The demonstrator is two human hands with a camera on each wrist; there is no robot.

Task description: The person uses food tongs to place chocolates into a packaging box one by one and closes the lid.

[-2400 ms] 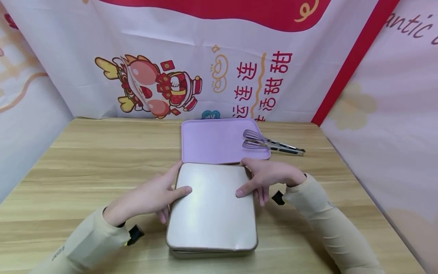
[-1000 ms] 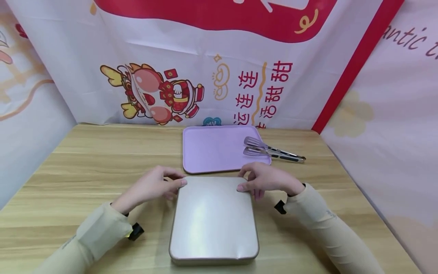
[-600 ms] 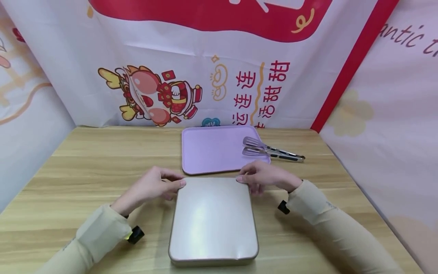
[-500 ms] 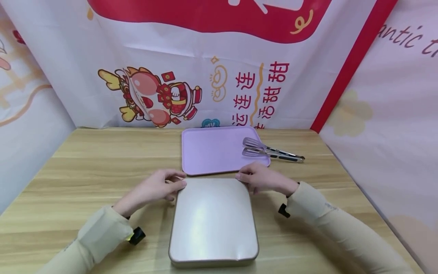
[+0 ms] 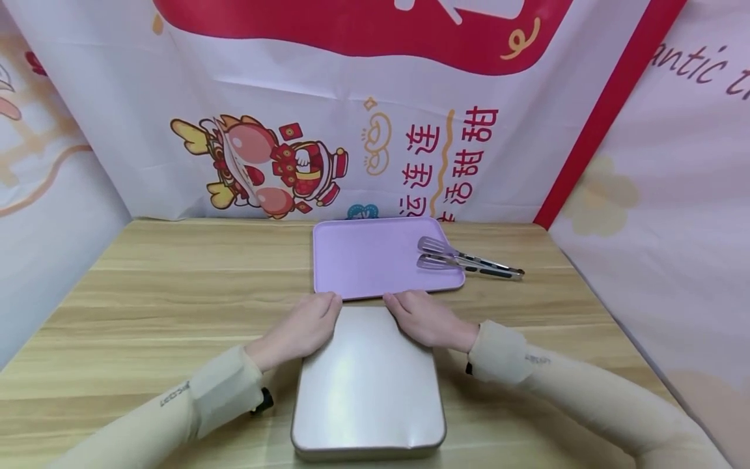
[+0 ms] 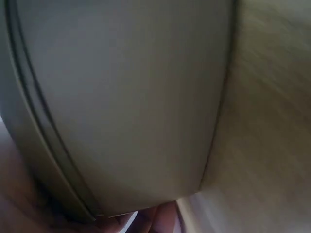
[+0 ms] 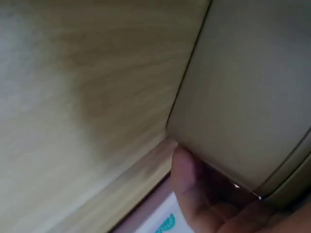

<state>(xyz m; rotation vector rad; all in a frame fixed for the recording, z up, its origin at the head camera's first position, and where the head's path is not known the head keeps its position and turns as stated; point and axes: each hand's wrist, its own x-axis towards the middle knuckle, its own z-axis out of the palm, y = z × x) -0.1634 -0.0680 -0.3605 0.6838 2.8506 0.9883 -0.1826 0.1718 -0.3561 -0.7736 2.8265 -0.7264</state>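
Note:
A pale metal tin, rounded at the corners, lies on the wooden table with its lid on. In the left wrist view the lid's rim runs along the tin's side wall. My left hand grips the far left corner, its palm over the lid's edge. On the far right corner, my right hand holds the tin likewise. The right wrist view shows its fingers curled down against the tin's far wall. From the head view, the fingers of both hands are largely hidden behind the far edge.
Just behind the tin lies a shallow purple tray. Metal tongs with slotted ends and dark grips rest across its right side, handles over the table. A printed cloth hangs along the table's back edge.
The lid, tilted at the front 2.4 seconds ago, sits level. Both hands have shifted from the sides to the far corners, then inward, with their fingers going over the far edge.

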